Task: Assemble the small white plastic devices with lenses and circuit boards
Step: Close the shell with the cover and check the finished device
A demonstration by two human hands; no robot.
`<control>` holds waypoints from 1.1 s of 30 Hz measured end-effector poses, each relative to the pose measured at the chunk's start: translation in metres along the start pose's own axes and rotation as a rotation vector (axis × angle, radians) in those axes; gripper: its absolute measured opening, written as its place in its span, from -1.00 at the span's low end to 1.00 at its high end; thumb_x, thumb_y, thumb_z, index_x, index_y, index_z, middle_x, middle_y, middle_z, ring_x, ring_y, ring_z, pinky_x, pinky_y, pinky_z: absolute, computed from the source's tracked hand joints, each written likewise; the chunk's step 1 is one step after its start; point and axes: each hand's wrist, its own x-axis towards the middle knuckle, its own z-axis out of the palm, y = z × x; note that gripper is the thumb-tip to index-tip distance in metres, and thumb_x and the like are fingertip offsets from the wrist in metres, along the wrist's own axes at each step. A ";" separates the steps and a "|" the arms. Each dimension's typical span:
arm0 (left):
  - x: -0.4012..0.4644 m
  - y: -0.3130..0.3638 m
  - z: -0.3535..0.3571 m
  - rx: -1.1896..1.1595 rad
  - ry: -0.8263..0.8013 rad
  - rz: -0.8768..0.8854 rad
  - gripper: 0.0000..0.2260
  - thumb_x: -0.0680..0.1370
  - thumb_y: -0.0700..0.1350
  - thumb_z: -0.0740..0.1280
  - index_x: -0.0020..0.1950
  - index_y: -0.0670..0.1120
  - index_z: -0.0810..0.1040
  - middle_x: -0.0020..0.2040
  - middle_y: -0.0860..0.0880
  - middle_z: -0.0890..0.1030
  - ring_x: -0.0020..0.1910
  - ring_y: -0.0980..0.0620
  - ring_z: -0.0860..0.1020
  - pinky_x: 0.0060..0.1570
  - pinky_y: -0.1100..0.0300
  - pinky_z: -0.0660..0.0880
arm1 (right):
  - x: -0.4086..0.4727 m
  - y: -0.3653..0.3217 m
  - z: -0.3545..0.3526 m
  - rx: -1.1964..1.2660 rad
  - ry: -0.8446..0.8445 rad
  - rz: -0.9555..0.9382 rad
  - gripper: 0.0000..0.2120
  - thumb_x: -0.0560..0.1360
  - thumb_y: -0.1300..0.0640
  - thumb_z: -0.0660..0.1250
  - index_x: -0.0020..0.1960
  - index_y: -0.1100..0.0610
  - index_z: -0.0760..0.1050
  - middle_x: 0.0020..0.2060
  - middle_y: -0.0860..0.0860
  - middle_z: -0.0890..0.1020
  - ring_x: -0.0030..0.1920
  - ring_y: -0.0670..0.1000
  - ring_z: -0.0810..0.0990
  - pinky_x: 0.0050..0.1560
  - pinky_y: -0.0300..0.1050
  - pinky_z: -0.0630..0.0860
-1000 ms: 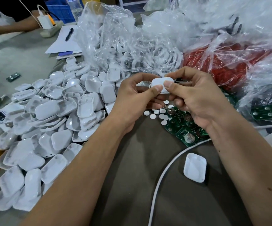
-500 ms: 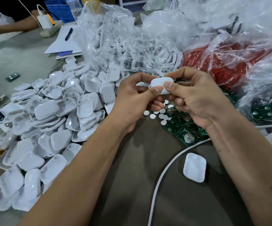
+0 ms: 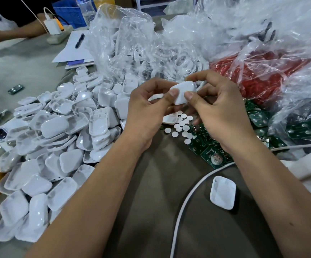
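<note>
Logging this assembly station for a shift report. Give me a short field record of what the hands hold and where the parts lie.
held item: white casing, pinched between both thumbs and fingers
left hand: grips the casing's left edge
right hand: grips its right edge
shell pile: heaped left of the arms
white discs: loose on the table under the hands
circuit boards: green, right of the discs
single shell: lies alone beside the white cable

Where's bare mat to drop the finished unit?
Bare mat between the forearms, bordered by the white shell pile and white cable; also below the lone shell. Crowded: circuit boards, lens discs, bags.
</note>
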 end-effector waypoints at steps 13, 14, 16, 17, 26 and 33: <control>-0.002 -0.001 0.002 -0.050 0.016 0.191 -0.89 0.50 -0.30 0.50 -0.05 -0.11 0.68 -0.03 -0.24 0.71 0.04 -0.34 0.67 0.15 -0.33 0.58 | 0.000 -0.008 0.002 0.187 0.164 -0.187 -0.85 0.45 0.27 0.59 -0.05 0.12 0.67 -0.20 -0.01 0.75 -0.20 -0.04 0.76 -0.20 -0.12 0.69; -0.002 0.000 0.002 -0.050 0.011 0.198 -0.87 0.50 -0.31 0.50 -0.06 -0.09 0.68 -0.04 -0.17 0.71 0.04 -0.30 0.67 0.16 -0.33 0.58 | 0.001 -0.008 0.002 0.179 0.172 -0.207 -0.84 0.44 0.25 0.60 -0.07 0.09 0.67 -0.18 -0.01 0.75 -0.16 -0.01 0.76 -0.16 -0.06 0.70; -0.002 0.002 0.001 -0.046 -0.006 0.213 -0.86 0.50 -0.32 0.49 -0.07 -0.09 0.67 -0.07 -0.09 0.70 0.03 -0.26 0.66 0.16 -0.34 0.57 | 0.002 -0.008 0.001 0.160 0.185 -0.244 -0.82 0.42 0.22 0.61 -0.09 0.03 0.66 -0.15 -0.03 0.74 -0.12 0.01 0.74 -0.08 -0.02 0.68; -0.002 0.003 0.001 -0.037 -0.013 0.220 -0.86 0.50 -0.33 0.49 -0.07 -0.10 0.66 -0.07 -0.07 0.69 0.02 -0.23 0.65 0.16 -0.35 0.56 | 0.003 -0.008 0.000 0.144 0.186 -0.260 -0.82 0.42 0.22 0.61 -0.10 0.03 0.65 -0.15 -0.01 0.73 -0.11 -0.01 0.73 -0.08 -0.04 0.66; 0.002 0.007 -0.005 0.048 0.017 0.074 -0.94 0.56 -0.27 0.46 0.02 -0.23 0.68 -0.08 -0.25 0.69 -0.16 -0.25 0.66 -0.09 -0.06 0.66 | 0.000 -0.008 -0.001 0.165 0.054 -0.077 -0.89 0.52 0.26 0.53 0.02 0.14 0.66 -0.21 0.04 0.72 -0.30 0.02 0.75 -0.28 -0.14 0.69; 0.006 0.016 -0.014 -0.243 0.062 -0.327 -0.96 0.55 -0.24 0.45 -0.04 -0.20 0.69 -0.15 -0.12 0.66 -0.06 -0.16 0.44 -0.39 0.32 0.49 | -0.001 -0.012 -0.003 0.142 -0.164 -0.115 -0.73 0.50 0.32 0.53 0.15 0.09 0.71 0.03 0.05 0.69 -0.12 0.00 0.73 -0.19 -0.08 0.71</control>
